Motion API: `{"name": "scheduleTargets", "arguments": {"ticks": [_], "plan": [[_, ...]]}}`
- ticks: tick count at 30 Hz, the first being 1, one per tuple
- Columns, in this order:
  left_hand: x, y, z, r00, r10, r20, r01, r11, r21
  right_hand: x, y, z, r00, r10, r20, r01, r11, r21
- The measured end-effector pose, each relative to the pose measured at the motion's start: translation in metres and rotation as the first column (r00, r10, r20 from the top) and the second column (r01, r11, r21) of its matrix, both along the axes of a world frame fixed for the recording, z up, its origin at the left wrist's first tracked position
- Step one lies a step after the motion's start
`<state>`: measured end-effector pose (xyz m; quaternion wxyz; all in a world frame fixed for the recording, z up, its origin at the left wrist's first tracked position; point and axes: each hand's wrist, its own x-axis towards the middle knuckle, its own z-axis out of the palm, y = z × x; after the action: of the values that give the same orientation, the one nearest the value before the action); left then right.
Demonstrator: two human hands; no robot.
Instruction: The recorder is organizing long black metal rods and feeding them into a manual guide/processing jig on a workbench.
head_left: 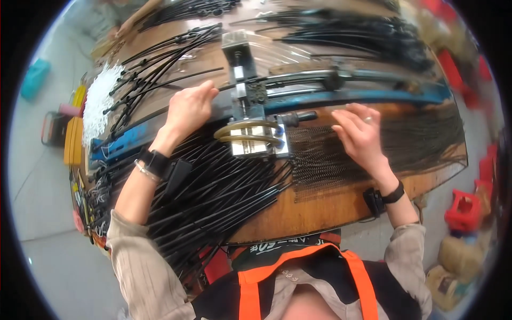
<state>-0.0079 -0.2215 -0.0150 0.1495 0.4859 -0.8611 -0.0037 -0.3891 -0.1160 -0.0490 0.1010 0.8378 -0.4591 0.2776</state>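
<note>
My left hand is closed in a pinch, its fingertips at the left end of a thin black cable that lies across the pneumatic clamping fixture. At the front of this fixture is a metal block with yellowish air hoses looped over it. To the right of the fixture my right hand hovers with bent fingers apart from the thumb, and nothing shows between them. Below it lies a wide layer of thin dark twisted wires. A black rounded fitting sticks out toward this hand.
A blue rail crosses the wooden table. Many black cables lie front left, with more bundles at the back. White small parts are heaped far left. A red stool stands on the floor at right.
</note>
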Motion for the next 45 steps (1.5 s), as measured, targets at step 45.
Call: {"name": "scheduleTargets", "arguments": {"ticks": [45], "plan": [[0.0, 0.226, -0.014, 0.986, 0.067, -0.154, -0.048, 0.991, 0.124, 0.104, 0.046, 0.008, 0.923, -0.035, 0.382, -0.331, 0.43, 0.84]]}}
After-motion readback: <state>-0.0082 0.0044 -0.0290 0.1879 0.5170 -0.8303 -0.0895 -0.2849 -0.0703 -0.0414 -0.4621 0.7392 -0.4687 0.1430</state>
